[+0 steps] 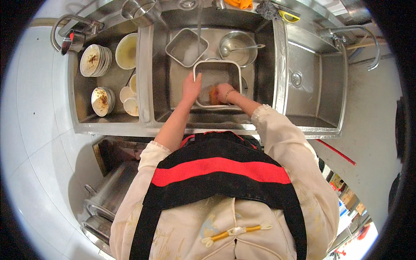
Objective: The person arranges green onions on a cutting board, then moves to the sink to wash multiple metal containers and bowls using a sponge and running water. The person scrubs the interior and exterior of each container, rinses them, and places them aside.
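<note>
My left hand (191, 87) grips the left rim of a rectangular stainless steel pan (241, 76), its thumb over the edge. Inside that pan, my right hand (224, 92) presses an orange scrubbing cloth or sponge (213, 95) against the lower part. The pan sits in the middle basin (178, 87) of a steel sink. Just behind it is another rectangular pan (171, 52) holding water, with a thin water stream (199, 26) falling towards it. A round steel pot (239, 58) with a ladle (250, 47) stands at the back right. Another round metal item (244, 85) is partly hidden beside the held pan.
The left basin holds stacked soiled bowls (90, 60), a second bowl stack (100, 101), a large bowl (125, 53) and several cups (131, 106). A faucet (378, 48) arches over the right basin (305, 100). A steel wool scrubber (268, 10) and yellow-handled brush (289, 17) lie on the back ledge.
</note>
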A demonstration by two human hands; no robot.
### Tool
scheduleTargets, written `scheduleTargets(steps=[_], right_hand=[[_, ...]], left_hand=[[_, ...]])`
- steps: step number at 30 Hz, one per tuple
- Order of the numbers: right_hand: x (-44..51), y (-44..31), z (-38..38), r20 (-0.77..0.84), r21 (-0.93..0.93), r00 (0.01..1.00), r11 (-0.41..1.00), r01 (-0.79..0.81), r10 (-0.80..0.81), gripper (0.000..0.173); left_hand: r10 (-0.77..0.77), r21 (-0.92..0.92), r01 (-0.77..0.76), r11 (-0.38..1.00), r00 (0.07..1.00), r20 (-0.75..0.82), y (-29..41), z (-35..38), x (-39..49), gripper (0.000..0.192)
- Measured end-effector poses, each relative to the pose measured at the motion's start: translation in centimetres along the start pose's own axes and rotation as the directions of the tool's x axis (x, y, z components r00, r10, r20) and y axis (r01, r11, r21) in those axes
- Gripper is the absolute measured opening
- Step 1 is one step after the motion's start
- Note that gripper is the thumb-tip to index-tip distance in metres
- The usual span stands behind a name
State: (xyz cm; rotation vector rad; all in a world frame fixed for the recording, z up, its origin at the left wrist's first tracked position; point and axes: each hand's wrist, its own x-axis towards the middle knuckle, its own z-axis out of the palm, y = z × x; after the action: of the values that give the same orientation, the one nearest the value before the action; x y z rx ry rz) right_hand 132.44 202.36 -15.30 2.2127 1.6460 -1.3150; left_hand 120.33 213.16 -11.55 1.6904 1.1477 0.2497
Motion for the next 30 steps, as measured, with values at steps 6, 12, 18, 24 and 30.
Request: scheduleTargets(steps=[6,12,18,24,30], right_hand=[[-0.1,-3.3,-0.3,-0.366,0.843,0.924,0.461,0.279,0.11,0.023],[-1.9,-3.9,-2.5,-0.216,0.215,0.931,0.916,0.338,-0.293,0.015],[-1.5,-0.5,-4.9,-0.07,-0.235,0.993,0.969,0.078,-0.097,0.022],[-0.4,-3.4,-2.2,-0.204,-0.02,0.978,0.999,-0.04,0.035,0.04],[-1.8,-2.4,-6.4,0.085,0.171,0.894,0.89,0.422,-0.44,0.031]], left_hand=[[-0.095,-0.086,0.087,0.993,0.99,-0.104,0.3,0.7,0.4,0.033],[-0.092,0.042,0.097,0.994,0.99,-0.104,1.5,-0.8,0.4,0.031],[-0.125,-0.055,0.122,0.991,0.991,-0.043,2.1,-2.2,-1.3,0.029],[-0.069,0.082,0.069,0.994,0.998,-0.012,1.6,-1.6,-2.1,0.028],[-0.101,-0.075,0.099,0.992,0.995,-0.023,-0.1,-2.5,-2.2,0.03]])
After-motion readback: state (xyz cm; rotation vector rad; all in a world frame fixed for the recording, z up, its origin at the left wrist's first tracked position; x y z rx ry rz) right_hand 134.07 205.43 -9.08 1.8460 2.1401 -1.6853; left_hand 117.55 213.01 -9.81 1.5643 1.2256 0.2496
